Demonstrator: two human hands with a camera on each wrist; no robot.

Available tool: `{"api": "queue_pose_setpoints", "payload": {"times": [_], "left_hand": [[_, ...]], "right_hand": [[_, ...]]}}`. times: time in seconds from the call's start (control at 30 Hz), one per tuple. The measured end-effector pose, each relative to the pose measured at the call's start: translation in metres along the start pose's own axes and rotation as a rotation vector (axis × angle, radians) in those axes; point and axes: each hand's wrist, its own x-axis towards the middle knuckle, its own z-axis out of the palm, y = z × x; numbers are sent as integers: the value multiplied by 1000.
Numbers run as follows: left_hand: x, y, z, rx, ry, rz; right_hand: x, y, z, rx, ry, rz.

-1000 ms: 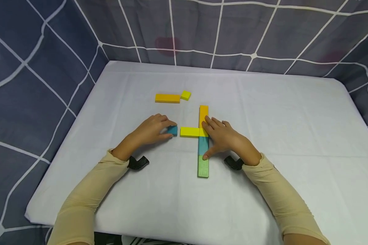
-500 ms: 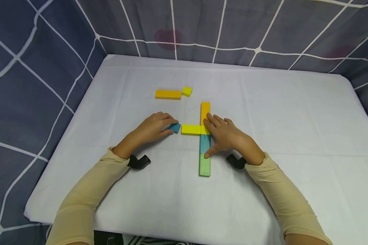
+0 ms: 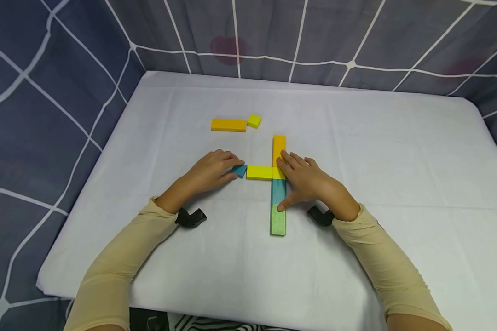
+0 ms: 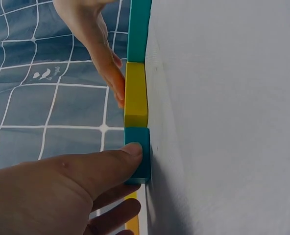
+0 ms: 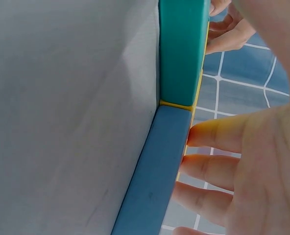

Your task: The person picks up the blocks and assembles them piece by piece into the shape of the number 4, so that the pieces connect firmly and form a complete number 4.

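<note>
In the head view my left hand [image 3: 213, 172] pinches a small blue block [image 3: 240, 171] between thumb and fingers. That block sits against the left end of a yellow block [image 3: 259, 173], and the left wrist view shows the blue block [image 4: 139, 164] meeting it. My right hand [image 3: 308, 181] rests on an upright row of blocks, fingers spread. Its fingertips lie by an orange block [image 3: 279, 145] and a small yellow part [image 3: 278, 174]; its thumb touches the green block [image 3: 278, 223] near the teal block [image 3: 278, 191]. The right hand partly covers the row.
Farther back on the white-covered table [image 3: 368, 161] lie an orange block [image 3: 228, 125] and a small yellow block [image 3: 254, 121], nearly touching. A dark, white-lined cloth [image 3: 265, 41] hangs around the back and left side. Black wrist devices [image 3: 190, 218] sit under both wrists.
My left hand has slid the small blue block rightward and turned it slightly, closing the gap to the yellow block. The right hand stays on the row. The head view has shifted a little.
</note>
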Motion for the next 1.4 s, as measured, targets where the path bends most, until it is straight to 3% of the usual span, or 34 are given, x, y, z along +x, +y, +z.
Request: {"api": "queue_pose_setpoints", "payload": {"times": [0.7,1.17,1.4], "left_hand": [[1,1,-3,18,-6,1],[0,1,-1,45,48,0],[0,2,-1,43,39,-14]], "right_hand": [[-2,0,-3,11,6,-13],[-1,0,-3,5,-3,-11],[0,1,-2,-4,-3,-14]]}}
